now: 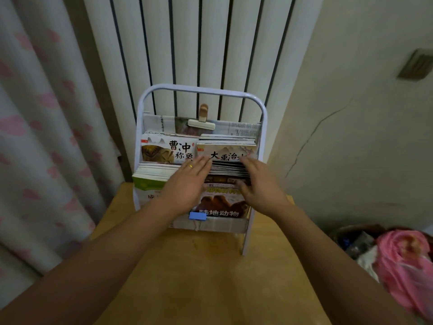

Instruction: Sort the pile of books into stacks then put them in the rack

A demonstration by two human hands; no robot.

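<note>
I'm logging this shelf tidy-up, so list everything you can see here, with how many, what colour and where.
rack: one, white metal, on the table against the radiator
books: many, mixed covers, standing in the rack's tiers; exact count unclear
clip: one, cream and tan, on the rack's top tier
blue tag: one, on the rack's bottom front edge
table: one, light wood, under the rack
radiator: one, white, behind the rack
curtain: one, white with pink spots, at left
pink cloth: one, in a dark basket at lower right
left hand: open, gold ring, flat on the books
right hand: fingers on the right stack
</note>
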